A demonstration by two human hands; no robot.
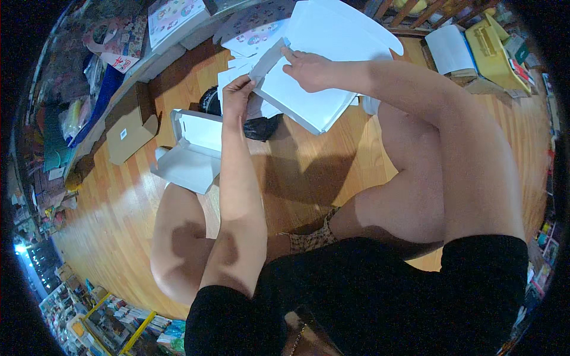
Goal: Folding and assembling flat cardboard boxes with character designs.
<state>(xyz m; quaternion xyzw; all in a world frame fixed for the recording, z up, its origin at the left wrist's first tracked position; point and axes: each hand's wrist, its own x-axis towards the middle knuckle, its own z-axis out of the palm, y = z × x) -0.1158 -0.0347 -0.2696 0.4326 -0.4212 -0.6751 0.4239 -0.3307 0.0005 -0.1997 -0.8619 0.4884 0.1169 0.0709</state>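
Observation:
A large white cardboard box (317,98) stands partly folded on the floor ahead of me, its wide lid panel tipped back. My left hand (237,94) is closed on the near end of its raised left side wall, thumb and fingers pinching the edge. At the far end of that same wall, my right hand (309,70) has its fingers bent against the corner, beside a small bluish patch. Whether the right fingertips grip the cardboard or only press it is hard to make out. White sheets or flat cardboard pieces (228,77) lie under and left of the box.
A smaller open white box (193,157) rests by my left knee. Farther left is a brown cardboard box (132,133). Black plastic (261,127) sits below the large box. A yellow bin (490,53) stands at the far right, and a printed white box (175,21) at the far left.

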